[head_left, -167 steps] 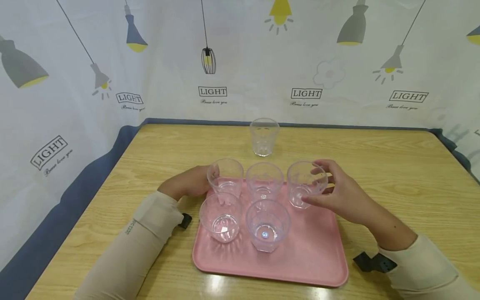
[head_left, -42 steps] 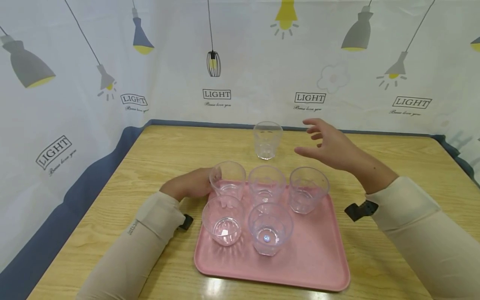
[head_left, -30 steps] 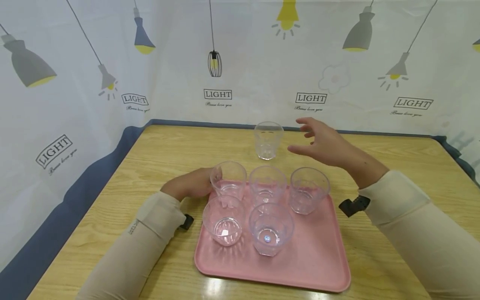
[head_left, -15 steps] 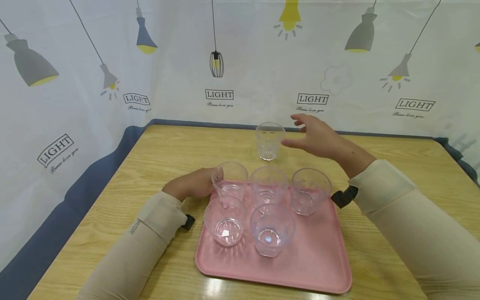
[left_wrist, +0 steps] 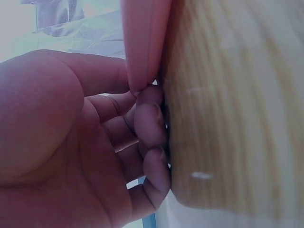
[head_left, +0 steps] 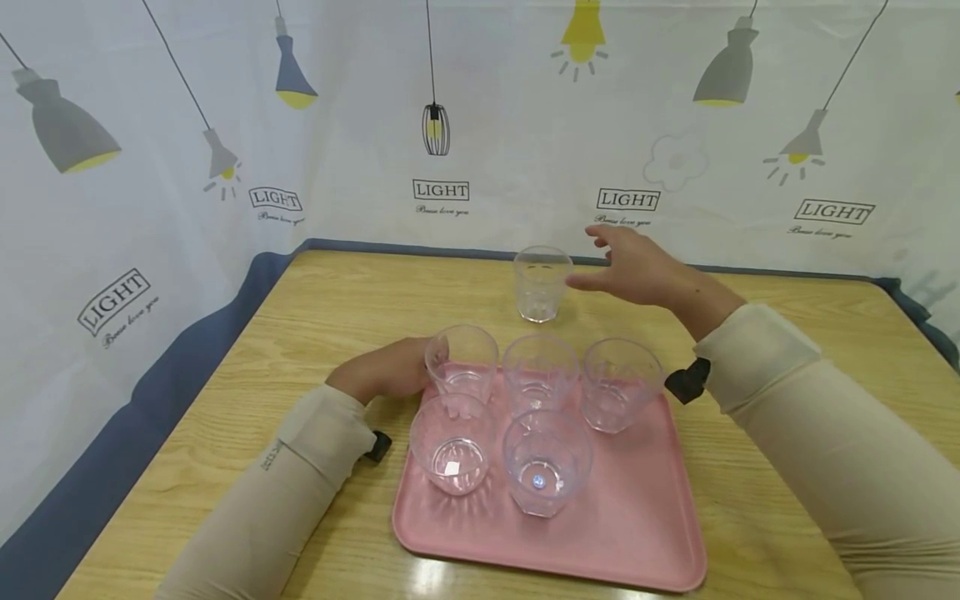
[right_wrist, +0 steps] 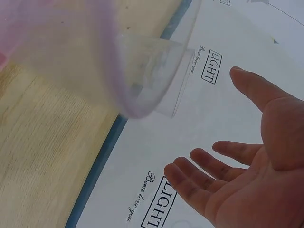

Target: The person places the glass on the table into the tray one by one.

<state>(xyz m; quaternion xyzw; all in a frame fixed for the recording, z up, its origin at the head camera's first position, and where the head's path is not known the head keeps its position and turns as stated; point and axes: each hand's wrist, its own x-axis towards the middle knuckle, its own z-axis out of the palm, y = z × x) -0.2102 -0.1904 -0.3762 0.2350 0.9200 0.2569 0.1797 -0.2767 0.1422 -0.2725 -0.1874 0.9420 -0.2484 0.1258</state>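
A pink tray [head_left: 622, 533] bears clear plastic cups. A left cup [head_left: 480, 358], a middle cup [head_left: 540, 379] and a right cup [head_left: 622, 387] line its far side; nearer stand two more, one at left [head_left: 453, 446] and one beside it [head_left: 546, 467]. My left hand [head_left: 393, 369] holds the tray's left side; in the left wrist view, thumb and curled fingers pinch its pink edge [left_wrist: 146, 42]. Beyond the tray a lone clear cup [head_left: 540, 287] stands upright on the table. My right hand [head_left: 641, 267] is open just right of it, thumb tip overlapping its edge in the head view.
The wooden table [head_left: 255, 392] ends at a dark blue border before a white curtain [head_left: 510, 125] with printed lamps. In the right wrist view, a blurred cup rim [right_wrist: 114, 71] lies close to the camera. Black wrist cameras sit at both cuffs.
My right hand has left the far-right cup on the tray, moved away toward the back, then leftward up to the lone cup. My left hand stays at the tray's edge.
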